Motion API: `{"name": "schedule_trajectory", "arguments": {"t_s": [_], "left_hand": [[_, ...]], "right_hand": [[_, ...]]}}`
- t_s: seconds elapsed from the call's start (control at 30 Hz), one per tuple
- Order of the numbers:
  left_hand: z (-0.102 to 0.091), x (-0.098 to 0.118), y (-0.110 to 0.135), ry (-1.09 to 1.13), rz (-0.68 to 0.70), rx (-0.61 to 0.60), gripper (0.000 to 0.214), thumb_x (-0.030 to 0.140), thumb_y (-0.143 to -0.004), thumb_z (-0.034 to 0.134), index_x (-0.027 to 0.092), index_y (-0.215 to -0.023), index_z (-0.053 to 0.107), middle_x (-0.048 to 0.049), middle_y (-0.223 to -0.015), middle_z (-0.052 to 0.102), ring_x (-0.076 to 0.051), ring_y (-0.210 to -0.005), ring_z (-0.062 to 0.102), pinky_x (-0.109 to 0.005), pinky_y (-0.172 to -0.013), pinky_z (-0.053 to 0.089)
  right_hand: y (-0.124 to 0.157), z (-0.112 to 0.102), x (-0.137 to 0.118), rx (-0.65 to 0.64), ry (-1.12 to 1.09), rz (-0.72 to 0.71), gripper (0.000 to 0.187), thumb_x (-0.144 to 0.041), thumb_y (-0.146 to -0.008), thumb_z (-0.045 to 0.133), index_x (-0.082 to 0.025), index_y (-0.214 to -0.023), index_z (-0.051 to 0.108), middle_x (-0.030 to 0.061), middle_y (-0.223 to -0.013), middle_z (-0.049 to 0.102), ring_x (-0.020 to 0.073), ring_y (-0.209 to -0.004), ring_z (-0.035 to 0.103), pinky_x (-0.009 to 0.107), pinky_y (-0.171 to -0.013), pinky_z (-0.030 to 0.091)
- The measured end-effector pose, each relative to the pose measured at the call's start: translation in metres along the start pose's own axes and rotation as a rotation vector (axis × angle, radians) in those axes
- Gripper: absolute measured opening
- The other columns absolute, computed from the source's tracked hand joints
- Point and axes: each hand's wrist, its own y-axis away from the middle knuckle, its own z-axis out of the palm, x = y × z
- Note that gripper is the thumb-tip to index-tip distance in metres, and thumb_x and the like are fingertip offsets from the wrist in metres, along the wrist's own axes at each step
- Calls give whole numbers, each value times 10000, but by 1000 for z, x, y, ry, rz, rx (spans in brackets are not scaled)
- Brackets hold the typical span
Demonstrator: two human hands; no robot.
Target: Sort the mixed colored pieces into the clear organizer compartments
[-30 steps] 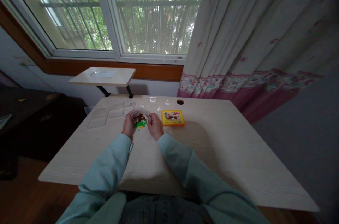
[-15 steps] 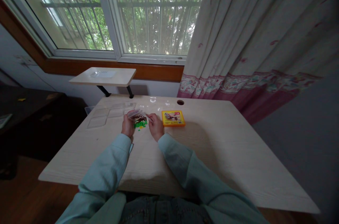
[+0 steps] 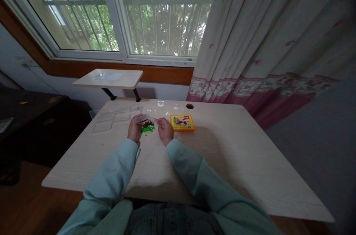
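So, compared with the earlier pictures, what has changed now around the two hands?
The right hand has shifted slightly right, away from the left hand; the transparent plastic piece at the left hand seems to reach farther across between them. No new grasp or release is visible. The yellow rectangular box and small green pieces stayed in place.

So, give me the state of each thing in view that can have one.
Left grip: closed on clear plastic piece
Right grip: closed on clear plastic; whether the same piece, unclear
Small brown, green and yellow pieces: loose, heaped on the desk
Yellow box: appears shut, label up
Clear plastic trays: lying on the desk
Curtain: drawn aside
Window: open or shut, can't tell
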Motion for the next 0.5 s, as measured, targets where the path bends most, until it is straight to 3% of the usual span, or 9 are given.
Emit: {"name": "schedule_trajectory", "arguments": {"t_s": [0.17, 0.37, 0.5], "left_hand": [[-2, 3, -2, 31, -30, -62, 232, 306, -673, 618, 168, -858, 642, -59, -911, 717, -182, -875, 662, -319, -806, 506], [0, 3, 1, -19, -15, -34, 230, 285, -656, 647, 166, -851, 645, -58, -916, 715, -189, -885, 660, -330, -827, 507], [2, 2, 2, -45, 17, -34, 229, 287, -679, 655, 158, -868, 650, -61, -904, 705, -198, -869, 659, -336, -817, 504]], "right_hand": [[-1, 2, 1, 43, -76, -48, 305, -50, -790, 476, -273, -944, 614, -33, -994, 717, 140, -963, 661, 266, -869, 516], [-2, 3, 0, 44, -154, 11, 321, -18, -767, 457, -247, -942, 600, -12, -1025, 715, 131, -958, 666, 277, -876, 526], [-2, 0, -4, 42, -136, -32, 320, -53, -792, 462, -247, -993, 619, -2, -1064, 707, 141, -1010, 652, 307, -931, 512]]}}
